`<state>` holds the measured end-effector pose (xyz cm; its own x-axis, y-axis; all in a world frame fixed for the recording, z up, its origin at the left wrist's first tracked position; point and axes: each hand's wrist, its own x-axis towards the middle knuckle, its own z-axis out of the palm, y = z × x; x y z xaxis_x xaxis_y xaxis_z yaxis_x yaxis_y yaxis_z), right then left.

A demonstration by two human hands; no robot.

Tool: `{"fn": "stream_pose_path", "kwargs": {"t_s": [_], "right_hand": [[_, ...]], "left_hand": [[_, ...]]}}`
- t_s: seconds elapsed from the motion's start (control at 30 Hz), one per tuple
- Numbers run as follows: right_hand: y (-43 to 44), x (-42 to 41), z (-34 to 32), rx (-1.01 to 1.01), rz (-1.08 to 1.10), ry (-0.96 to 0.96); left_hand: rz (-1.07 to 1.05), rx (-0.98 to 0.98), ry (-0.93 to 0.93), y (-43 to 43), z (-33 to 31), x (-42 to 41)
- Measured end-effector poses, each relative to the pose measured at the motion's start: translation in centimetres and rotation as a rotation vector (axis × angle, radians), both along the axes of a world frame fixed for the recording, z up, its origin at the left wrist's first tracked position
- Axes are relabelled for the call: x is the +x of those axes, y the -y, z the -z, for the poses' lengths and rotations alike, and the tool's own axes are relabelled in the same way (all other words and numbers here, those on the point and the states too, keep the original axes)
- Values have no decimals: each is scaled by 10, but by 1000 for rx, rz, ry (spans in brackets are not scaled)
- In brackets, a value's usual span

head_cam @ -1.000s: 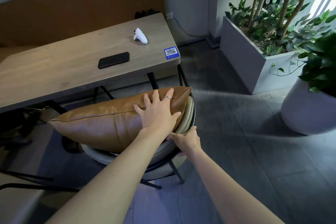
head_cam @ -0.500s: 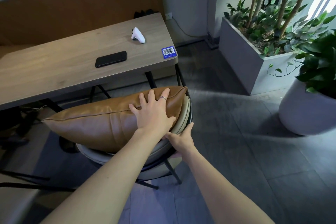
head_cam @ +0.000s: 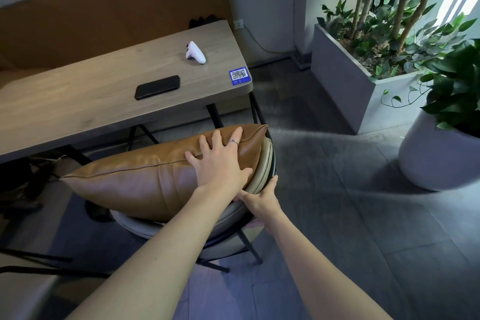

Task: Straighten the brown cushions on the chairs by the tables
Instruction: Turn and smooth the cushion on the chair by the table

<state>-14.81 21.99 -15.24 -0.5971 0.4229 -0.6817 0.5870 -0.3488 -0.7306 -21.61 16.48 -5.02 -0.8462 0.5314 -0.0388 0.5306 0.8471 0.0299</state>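
Observation:
A brown leather cushion (head_cam: 135, 184) stands on its edge against the curved beige back of a chair (head_cam: 265, 161), which faces a wooden table (head_cam: 78, 106). The cushion's left corner juts out past the chair. My left hand (head_cam: 220, 163) lies flat on the cushion's right part with the fingers spread and a ring on one finger. Just below it, my right hand (head_cam: 259, 199) grips the rim of the chair's back, with the thumb on top and the fingers hidden behind the rim.
On the table lie a black phone (head_cam: 157, 87), a white controller (head_cam: 196, 52) and a blue QR sticker (head_cam: 240, 76). A brown bench (head_cam: 104, 8) runs behind it. A grey planter (head_cam: 345, 80) and a white pot (head_cam: 436, 158) stand at the right on the tiled floor.
Both hands stay where they were, on the cushion and on the chair rim. Only the view has shifted slightly.

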Motion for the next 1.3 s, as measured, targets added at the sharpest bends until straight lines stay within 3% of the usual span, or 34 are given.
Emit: {"fn": "stream_pose_path", "kwargs": {"t_s": [0.3,0.87,1.07,1.13,1.3], "right_hand": [[1,1,1,-92,36,-19],[4,-1,0,-72,21,-2],[-2,8,-6,-30,-77,49],[0,14,-14,83,-164,104],[-7,26,-68,607,-582,262]], "left_hand": [[-4,6,-9,-1,3,2],[-2,5,-20,2,4,4],[25,-24,42,4,-5,3],[51,-20,81,10,-13,1],[175,-56,165,38,-44,2]]}}
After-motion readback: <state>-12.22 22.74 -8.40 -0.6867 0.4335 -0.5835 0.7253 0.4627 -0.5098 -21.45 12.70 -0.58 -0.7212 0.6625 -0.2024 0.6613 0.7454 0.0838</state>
